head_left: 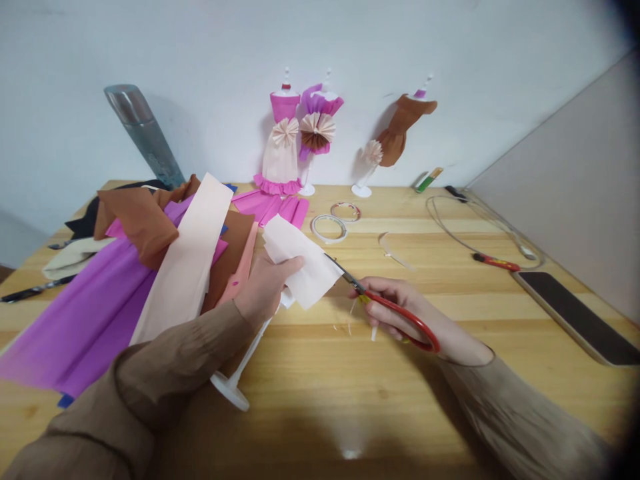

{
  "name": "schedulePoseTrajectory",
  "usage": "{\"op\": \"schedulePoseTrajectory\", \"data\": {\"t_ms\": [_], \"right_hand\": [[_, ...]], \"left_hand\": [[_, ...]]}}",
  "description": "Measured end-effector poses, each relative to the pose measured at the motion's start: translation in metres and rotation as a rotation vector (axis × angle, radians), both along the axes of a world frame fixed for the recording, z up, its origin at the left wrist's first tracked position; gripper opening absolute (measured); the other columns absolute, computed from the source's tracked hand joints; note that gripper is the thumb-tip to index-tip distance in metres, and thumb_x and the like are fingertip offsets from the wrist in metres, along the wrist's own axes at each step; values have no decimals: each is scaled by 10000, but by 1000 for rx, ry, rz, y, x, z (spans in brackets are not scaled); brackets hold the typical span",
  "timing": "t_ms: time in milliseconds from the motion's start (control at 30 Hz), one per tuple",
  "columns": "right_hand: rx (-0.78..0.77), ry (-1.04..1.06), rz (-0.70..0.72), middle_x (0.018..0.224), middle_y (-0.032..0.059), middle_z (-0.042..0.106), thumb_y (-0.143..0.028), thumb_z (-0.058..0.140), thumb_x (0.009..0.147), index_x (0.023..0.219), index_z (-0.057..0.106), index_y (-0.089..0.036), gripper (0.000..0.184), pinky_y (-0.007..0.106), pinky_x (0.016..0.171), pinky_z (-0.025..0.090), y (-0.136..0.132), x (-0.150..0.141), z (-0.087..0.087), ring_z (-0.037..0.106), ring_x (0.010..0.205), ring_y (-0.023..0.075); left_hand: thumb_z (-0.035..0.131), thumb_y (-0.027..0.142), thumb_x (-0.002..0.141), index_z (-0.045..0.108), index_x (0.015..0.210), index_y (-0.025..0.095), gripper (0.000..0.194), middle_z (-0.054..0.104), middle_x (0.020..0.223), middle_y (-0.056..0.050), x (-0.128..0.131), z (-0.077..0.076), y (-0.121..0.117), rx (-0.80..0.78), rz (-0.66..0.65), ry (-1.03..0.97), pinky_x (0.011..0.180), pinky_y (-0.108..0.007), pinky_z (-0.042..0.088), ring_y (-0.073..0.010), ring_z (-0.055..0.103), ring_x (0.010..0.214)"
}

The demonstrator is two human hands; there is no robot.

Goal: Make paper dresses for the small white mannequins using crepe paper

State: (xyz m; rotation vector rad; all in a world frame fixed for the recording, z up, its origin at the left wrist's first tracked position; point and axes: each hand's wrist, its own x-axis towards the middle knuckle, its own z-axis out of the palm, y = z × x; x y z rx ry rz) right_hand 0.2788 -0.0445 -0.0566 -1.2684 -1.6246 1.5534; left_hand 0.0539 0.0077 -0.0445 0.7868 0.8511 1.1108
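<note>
My left hand (267, 283) is closed on a piece of white paper (305, 257), its thumb lying across the top of the sheet. Red-handled scissors (400, 310) are in my right hand (400, 300), fingers around the handles. Their blade tips meet the paper's right corner; whether the blades are apart is hard to tell. Beneath my left hand a white stand (230, 392) leans at a slant, its upper part hidden by the hand and paper. A pink tool (243, 270) with a small rivet lies just behind the same hand, partly covered.
Crepe paper in purple (85, 307), cream (185, 260) and brown (143, 223) is heaped at left. Small dressed mannequins (283, 147) stand by the wall, near a spray can (145, 133). Tape rolls (329, 229) lie mid-table. A phone (575, 313) and cable (500, 220) are at right.
</note>
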Motion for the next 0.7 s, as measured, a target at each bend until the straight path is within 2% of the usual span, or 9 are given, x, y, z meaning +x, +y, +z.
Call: {"op": "schedulePoseTrajectory", "data": {"t_ms": [200,467,700], "right_hand": [[54,89,114,808,20,515,-579,512,912,1136,540,-171,466,223,519,390,-3,4,-3,403,582,80],[44,105,135,833,40,533,-601,493,909,1168,516,-165,508,254,553,410,-2,3,-5,436,608,103],[40,93,133,873,44,522,-597,498,910,1181,509,-176,501,267,611,400,-4,-1,0,454,674,119]], "left_hand": [[746,168,645,648,840,152,219,695,835,-36,0,-1,-1,12,-6,6,807,-342,503,-201,651,844],[767,172,642,676,927,170,299,705,786,-29,2,-5,-3,72,-31,13,773,-349,506,-215,660,795],[751,182,671,663,931,164,276,710,832,-24,1,-10,-4,14,-82,23,754,-312,495,-174,646,761]]}}
